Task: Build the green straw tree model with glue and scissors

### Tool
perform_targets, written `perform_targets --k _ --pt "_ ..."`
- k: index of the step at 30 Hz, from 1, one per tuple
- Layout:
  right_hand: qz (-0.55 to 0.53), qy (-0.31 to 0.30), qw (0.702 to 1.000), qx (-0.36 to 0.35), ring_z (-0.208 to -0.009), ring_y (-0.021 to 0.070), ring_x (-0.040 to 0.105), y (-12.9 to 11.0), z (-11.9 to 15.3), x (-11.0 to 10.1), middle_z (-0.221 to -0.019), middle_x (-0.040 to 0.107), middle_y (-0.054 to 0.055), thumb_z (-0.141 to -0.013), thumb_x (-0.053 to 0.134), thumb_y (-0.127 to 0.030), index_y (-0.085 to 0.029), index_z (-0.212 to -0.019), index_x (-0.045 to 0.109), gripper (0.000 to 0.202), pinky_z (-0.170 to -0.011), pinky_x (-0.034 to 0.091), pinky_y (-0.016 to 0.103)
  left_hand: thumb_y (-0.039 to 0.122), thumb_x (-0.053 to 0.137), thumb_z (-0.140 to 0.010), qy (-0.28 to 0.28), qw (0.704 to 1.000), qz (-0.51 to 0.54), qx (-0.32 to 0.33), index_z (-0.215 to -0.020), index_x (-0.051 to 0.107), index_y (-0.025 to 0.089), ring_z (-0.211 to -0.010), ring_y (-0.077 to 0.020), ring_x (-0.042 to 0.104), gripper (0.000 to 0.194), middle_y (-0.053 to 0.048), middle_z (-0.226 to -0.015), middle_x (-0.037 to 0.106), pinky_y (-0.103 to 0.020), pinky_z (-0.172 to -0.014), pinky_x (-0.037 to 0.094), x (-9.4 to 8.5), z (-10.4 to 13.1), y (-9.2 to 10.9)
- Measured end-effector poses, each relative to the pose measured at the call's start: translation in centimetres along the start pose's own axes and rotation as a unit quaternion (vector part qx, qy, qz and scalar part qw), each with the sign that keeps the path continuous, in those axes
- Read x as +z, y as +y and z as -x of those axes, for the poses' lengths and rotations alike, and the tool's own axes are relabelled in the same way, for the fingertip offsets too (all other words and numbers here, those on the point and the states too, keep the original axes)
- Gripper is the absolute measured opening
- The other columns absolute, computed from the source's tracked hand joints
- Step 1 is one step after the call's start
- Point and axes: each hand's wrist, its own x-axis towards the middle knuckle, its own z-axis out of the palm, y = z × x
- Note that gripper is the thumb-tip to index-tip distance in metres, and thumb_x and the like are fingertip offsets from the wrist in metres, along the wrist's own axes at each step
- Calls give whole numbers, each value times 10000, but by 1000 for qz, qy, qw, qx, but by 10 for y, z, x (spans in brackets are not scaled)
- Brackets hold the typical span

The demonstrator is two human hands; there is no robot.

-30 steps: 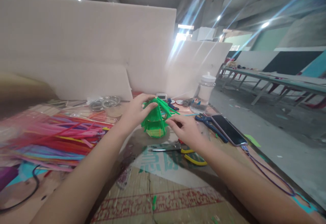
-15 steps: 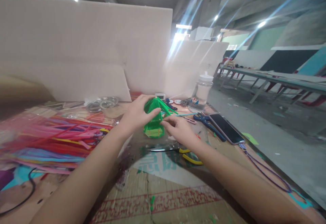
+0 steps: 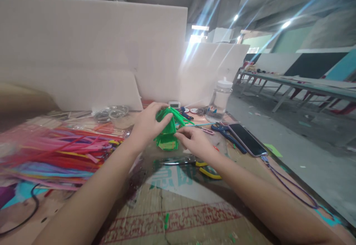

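The bright green, hollow thing made of thin strips (image 3: 167, 141) is in the middle of the frame, between the two hands. The left hand (image 3: 151, 124) holds it from the left — its thumb lies across the front near the top, and the other fingers bend over the top and behind. That hand hides the upper left part of the green thing. Loose green strips (image 3: 182, 117) poke out from its top toward the right, above the right hand (image 3: 194, 140). The right hand has its thumb and pointing finger pressed together at the thing's right edge; I cannot tell if something tiny is between them.

Just below the green thing are the scissors with shiny blades and yellow handles (image 3: 210, 173), and the right arm covers part of the handles. Right of the middle are the dark blue cutting tool (image 3: 232, 140) and the flat phone with a black screen (image 3: 247, 139), side by side. The clear plastic bottle with a white lid (image 3: 218, 102) stands up behind them. A big messy pile of pink, red, yellow and blue fuzzy sticks (image 3: 63, 150) fills the left of the frame — the left arm goes past it. Round loops of silver wire (image 3: 114, 113) lie above the pile. One small green scrap (image 3: 167, 221) is at the bottom middle.
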Motion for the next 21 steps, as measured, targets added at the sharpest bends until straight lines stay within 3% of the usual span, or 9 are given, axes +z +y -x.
perform_targets --k 5,13,21 --pt "-29 -21 999 17 -421 104 474 -3 0 -1 -472 501 -66 -880 550 -324 -190 -790 629 180 -443 336 232 479 507 -925 -3 1000 9 4 -1100 649 184 -1020 -224 636 370 -60 -1079 693 -357 -906 475 -6 -2 1" --pt "54 2 998 -25 -474 109 480 -7 6 -2 -516 526 -48 -893 551 -339 -197 -796 648 198 -475 308 239 439 528 -925 15 999 -25 30 -1049 674 180 -968 -208 647 322 -47 -1023 713 -328 -892 472 -8 -1 4" --pt "78 37 995 -53 -531 114 494 -3 5 -2 -628 606 -25 -873 594 -362 -208 -857 698 187 -514 329 246 456 496 -943 17 999 41 5 -1078 686 187 -1040 -214 639 357 -54 -1077 717 -345 -955 465 -2 -2 -6"
